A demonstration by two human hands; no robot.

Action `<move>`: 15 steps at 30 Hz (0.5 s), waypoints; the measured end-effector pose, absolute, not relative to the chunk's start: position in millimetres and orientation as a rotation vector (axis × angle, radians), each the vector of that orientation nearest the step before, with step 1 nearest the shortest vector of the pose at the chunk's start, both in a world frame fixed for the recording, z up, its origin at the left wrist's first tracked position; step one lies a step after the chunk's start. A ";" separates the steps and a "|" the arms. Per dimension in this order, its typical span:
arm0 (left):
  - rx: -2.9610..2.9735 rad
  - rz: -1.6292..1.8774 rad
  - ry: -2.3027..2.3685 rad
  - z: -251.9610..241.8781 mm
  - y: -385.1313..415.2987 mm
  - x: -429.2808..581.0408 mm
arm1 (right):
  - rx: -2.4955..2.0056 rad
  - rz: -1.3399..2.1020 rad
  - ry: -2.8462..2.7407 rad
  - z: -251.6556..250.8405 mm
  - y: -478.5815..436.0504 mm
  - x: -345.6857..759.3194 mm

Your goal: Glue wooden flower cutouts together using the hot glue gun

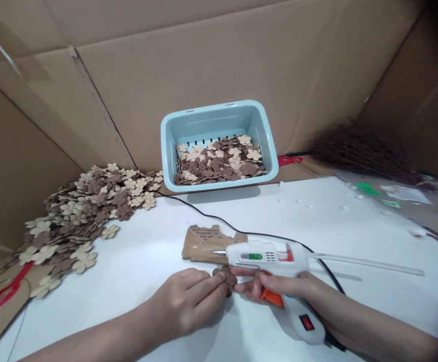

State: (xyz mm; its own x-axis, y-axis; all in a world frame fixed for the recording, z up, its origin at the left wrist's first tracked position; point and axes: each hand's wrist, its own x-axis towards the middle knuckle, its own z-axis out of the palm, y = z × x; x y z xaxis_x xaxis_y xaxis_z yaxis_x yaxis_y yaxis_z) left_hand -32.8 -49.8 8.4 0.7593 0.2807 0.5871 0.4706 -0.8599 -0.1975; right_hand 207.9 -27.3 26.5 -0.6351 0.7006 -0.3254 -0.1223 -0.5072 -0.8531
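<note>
Between the fingertips of my left hand [192, 299] is a brown flower cutout [229, 279], pinched just above the white tabletop. My right hand [279, 286] is wrapped around the handle of a white hot glue gun [267, 254] with an orange trigger. Its metal nozzle points left, over a torn piece of cardboard [203, 244]. One or two fingertips of the right hand reach close to the flower's right edge; whether they touch it I cannot tell. A long white glue stick [369, 264] sticks out of the gun's back end.
A light blue basket [168, 151] with brown and beige flowers stands at the back. More flowers lie in a pile [98, 206] on the left, near red-handled scissors [11, 291]. A black cord [203, 213] crosses the table. Dark twigs [365, 151] lie at right; cardboard walls surround everything.
</note>
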 end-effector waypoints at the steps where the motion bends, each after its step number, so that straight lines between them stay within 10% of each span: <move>1: -2.633 -0.807 -0.587 9.1 -49.8 -32.5 | -0.922 2.162 -1.153 27.5 -27.4 207.6; 15: -2.683 -0.824 -0.597 11.6 -48.8 -31.2 | -0.890 2.251 -0.949 22.8 -28.1 205.2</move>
